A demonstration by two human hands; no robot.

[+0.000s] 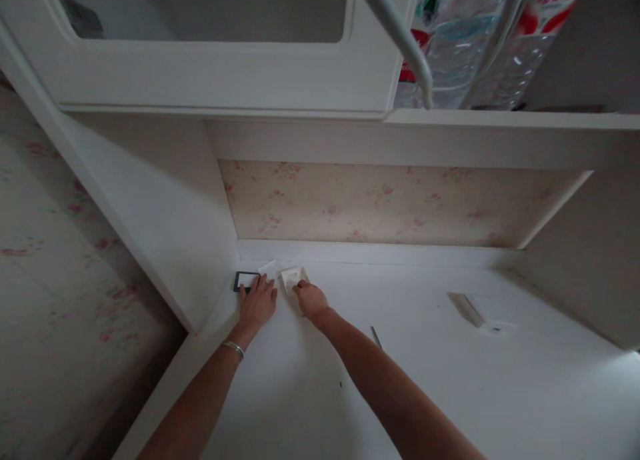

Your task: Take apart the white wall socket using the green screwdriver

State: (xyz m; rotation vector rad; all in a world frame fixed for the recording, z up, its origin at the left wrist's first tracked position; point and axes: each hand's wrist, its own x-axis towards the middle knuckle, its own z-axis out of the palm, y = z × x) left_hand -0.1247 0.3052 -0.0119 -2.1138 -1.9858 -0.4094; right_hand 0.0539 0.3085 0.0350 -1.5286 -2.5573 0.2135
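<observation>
Both my arms reach to the back left corner of a white desk (380,393). My left hand (258,303) lies flat, fingers stretched out, with its fingertips on a small dark-framed rectangular thing (242,281) and a white flat piece (270,268). A silver bangle (233,348) circles that wrist. My right hand (310,297) is curled, fingers pinched on the edge of a white square plate (293,277) that looks like a socket cover. What the plate is exactly I cannot make out.
A thin dark rod (376,337) lies on the desk near my right forearm. A white box-like part (481,309) sits at the right. Floral wallpaper (390,203) backs the niche. Above are a white cabinet (210,67) and water bottles (465,47) on a shelf.
</observation>
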